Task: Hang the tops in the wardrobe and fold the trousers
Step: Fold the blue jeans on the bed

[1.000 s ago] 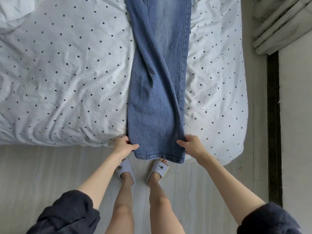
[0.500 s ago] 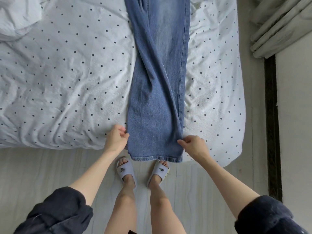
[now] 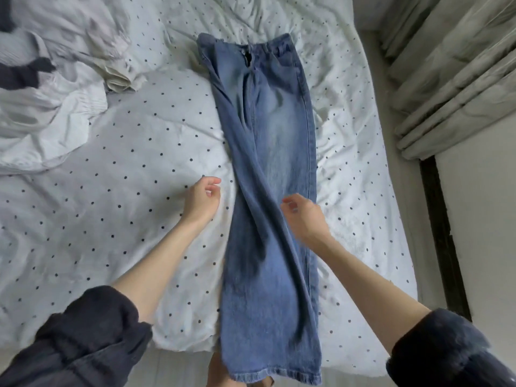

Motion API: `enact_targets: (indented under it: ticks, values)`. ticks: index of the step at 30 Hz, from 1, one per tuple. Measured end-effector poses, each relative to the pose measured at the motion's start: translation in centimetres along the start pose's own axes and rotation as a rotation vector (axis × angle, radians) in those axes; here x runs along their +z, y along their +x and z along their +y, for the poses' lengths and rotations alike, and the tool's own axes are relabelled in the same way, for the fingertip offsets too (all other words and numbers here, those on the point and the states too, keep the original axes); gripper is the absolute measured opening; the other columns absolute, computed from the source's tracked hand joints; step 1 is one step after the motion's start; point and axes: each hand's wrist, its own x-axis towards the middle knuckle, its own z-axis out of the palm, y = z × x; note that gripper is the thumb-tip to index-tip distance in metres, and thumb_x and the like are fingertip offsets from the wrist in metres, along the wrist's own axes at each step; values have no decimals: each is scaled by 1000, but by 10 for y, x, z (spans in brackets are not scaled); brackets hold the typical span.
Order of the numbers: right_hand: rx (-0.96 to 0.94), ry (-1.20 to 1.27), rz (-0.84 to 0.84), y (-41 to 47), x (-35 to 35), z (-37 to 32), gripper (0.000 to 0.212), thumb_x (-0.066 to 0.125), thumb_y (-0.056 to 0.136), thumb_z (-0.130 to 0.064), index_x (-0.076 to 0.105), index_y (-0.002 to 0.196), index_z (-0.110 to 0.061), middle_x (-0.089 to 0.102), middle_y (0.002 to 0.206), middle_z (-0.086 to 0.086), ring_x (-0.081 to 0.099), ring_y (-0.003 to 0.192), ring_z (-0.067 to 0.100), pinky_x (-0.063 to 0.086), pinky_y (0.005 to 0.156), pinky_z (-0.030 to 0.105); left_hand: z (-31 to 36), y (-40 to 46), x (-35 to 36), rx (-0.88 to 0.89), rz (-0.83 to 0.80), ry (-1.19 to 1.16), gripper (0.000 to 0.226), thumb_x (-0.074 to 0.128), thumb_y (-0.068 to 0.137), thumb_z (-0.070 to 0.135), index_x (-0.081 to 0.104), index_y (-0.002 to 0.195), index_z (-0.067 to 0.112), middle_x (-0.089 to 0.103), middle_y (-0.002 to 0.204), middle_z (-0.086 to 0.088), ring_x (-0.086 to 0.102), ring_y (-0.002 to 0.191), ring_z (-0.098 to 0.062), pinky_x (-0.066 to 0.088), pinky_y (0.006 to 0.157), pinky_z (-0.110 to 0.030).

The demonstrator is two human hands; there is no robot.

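Note:
A pair of blue jeans [image 3: 268, 174] lies lengthwise on the bed, folded leg over leg, waistband at the far end and hems hanging over the near edge. My left hand [image 3: 201, 201] hovers over the sheet just left of the jeans, fingers loosely curled, holding nothing. Above the jeans' right half at mid-leg, my right hand [image 3: 303, 216] is blurred, with relaxed fingers and nothing in it. A heap of pale tops [image 3: 53, 88] lies at the far left of the bed.
The bed [image 3: 111, 219] has a white sheet with dark dots. Grey curtains [image 3: 452, 76] hang at the right, beside a dark strip [image 3: 438, 227] along the floor. A dark garment [image 3: 23, 74] sits in the pile of tops.
Both hands have let go of the jeans' hems and moved up the bed to mid-leg. The view has tilted up, bringing the waistband and the pile of tops into sight.

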Motion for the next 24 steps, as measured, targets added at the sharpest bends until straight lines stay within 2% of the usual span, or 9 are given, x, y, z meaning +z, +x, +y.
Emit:
enact_targets:
  ticks: [3, 7, 9, 12, 14, 17, 20, 22, 24]
  values:
    - [-90, -6, 52, 54, 1, -39, 30, 46, 96, -23, 60, 121, -15, 60, 119, 7, 55, 111, 26, 40, 92, 31, 29, 72, -11, 18, -1, -33, 27, 43, 95, 5, 57, 118, 8, 56, 105, -7, 57, 105, -31, 49, 92, -42]
    - [-226, -51, 112, 124, 0, -85, 34, 45, 97, -21, 54, 129, -12, 52, 131, 8, 46, 122, 27, 34, 97, 31, 66, 164, -19, 77, 31, -33, 30, 39, 97, 6, 59, 120, 5, 60, 118, -18, 60, 101, -35, 50, 92, -44]
    - [-283, -64, 126, 150, 0, -101, 36, 44, 98, -18, 51, 131, -8, 50, 134, 9, 45, 123, 27, 32, 99, 28, 80, 200, -20, 86, 49, -7, 29, 39, 98, 9, 62, 116, 8, 62, 114, -17, 61, 103, -33, 49, 93, -45]
    - [-395, -141, 99, 179, -3, -118, 39, 41, 99, -15, 46, 136, -5, 40, 145, 8, 31, 137, 25, 27, 109, 30, 99, 236, -21, 73, 85, 45, 20, 43, 96, 17, 63, 92, 20, 58, 86, -8, 59, 82, -26, 52, 86, -44]
    - [-459, -208, 77, 203, -7, -127, 41, 40, 99, -14, 41, 139, -6, 28, 153, 7, 17, 144, 24, 22, 113, 33, 114, 256, -18, 15, 97, 138, 28, 48, 94, 30, 50, 67, 23, 53, 73, -5, 58, 76, -28, 52, 80, -42]
    - [-505, -308, 16, 228, -11, -132, 48, 40, 99, -17, 31, 145, -9, 13, 158, 7, 6, 146, 26, 13, 118, 38, 125, 272, -13, -46, 67, 293, 38, 56, 87, 46, 43, 63, 20, 57, 76, -9, 64, 82, -33, 51, 74, -39]
    - [-447, -420, -114, 246, -10, -130, 52, 32, 101, -31, 16, 150, -22, 2, 159, -2, 0, 147, 20, 4, 119, 39, 126, 284, -12, -81, 57, 362, 29, 60, 84, 35, 49, 67, 14, 62, 81, -17, 62, 81, -34, 46, 68, -32]
    - [-416, -487, -184, 255, -9, -127, 52, 26, 102, -38, 10, 151, -29, -1, 159, -6, -2, 146, 17, 0, 118, 38, 127, 292, -14, -126, 63, 234, 22, 59, 84, 23, 52, 66, 13, 54, 71, -15, 54, 63, -30, 43, 62, -28]
    - [-403, -525, -212, 258, -6, -127, 52, 22, 101, -42, 8, 150, -33, -2, 159, -8, -2, 146, 16, 0, 119, 41, 127, 292, -20, -171, 63, 54, 22, 57, 87, 16, 51, 66, 13, 51, 71, -11, 48, 55, -25, 44, 57, -27]
